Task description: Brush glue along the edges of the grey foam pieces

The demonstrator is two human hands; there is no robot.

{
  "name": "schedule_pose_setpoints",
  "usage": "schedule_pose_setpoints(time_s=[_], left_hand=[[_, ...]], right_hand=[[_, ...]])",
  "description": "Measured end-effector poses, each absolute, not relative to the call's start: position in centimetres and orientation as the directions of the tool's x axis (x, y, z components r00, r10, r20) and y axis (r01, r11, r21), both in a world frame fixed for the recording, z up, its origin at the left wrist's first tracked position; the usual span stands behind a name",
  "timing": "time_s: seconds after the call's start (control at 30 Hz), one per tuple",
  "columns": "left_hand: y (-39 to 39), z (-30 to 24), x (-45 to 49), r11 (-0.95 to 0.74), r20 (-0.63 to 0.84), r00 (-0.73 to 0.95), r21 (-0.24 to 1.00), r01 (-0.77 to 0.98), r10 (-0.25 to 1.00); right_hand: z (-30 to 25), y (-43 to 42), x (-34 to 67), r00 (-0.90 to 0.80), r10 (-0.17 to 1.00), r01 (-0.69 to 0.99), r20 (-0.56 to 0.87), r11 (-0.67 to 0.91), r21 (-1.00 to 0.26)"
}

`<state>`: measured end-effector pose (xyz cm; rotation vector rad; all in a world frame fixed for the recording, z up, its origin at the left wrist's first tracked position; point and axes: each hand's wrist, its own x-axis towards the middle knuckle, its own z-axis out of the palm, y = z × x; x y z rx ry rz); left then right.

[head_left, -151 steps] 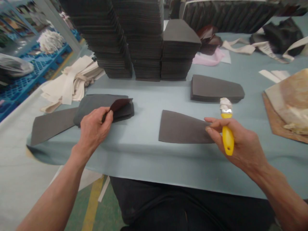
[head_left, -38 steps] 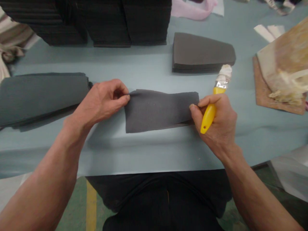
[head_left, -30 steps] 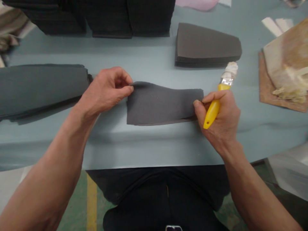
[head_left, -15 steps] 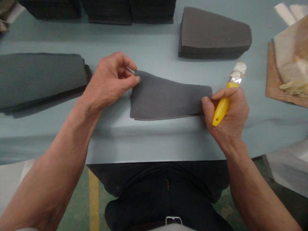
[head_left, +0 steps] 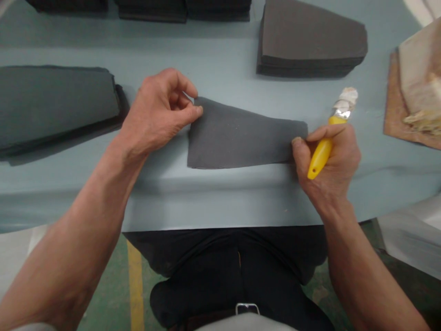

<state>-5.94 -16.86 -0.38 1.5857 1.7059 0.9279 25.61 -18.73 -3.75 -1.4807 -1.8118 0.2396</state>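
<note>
A dark grey tapered foam piece (head_left: 241, 135) lies flat on the pale blue table (head_left: 213, 197) in front of me. My left hand (head_left: 156, 110) pinches its wide left end between thumb and fingers. My right hand (head_left: 329, 158) grips a yellow-handled brush (head_left: 329, 138) with a white, glue-caked head pointing up and away, and its thumb and forefinger also press on the piece's narrow right end.
A low stack of the same grey pieces (head_left: 310, 41) sits behind to the right. A pile of larger grey sheets (head_left: 55, 105) lies at the left. Tall dark stacks (head_left: 155, 7) line the far edge. A brown board with a glue-stained container (head_left: 418, 78) is at the right.
Five seconds ago my left hand was lifting a piece from the left pile. Over the last second the piece held between both hands has settled flat on the table, and the view tilted down.
</note>
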Motion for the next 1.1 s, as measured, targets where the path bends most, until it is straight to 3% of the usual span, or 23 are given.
schedule_pose_setpoints(time_s=[0.57, 0.77, 1.1], left_hand=[[-16.77, -0.65, -5.53, 0.029, 0.046, -0.097, 0.755, 0.655, 0.994], [-16.95, -0.61, -5.47, 0.003, 0.067, -0.092, 0.794, 0.608, 0.993], [-16.85, -1.18, -5.74, -0.009, 0.090, -0.088, 0.749, 0.663, 0.992]], right_hand=[[-4.29, -18.64, 25.67, -0.050, 0.878, 0.778, 0.476, 0.333, -0.533], [-4.15, -18.61, 25.62, -0.047, 0.888, 0.789, 0.457, 0.314, -0.528], [-4.76, -18.20, 25.97, -0.092, 0.836, 0.754, 0.541, 0.413, -0.510]])
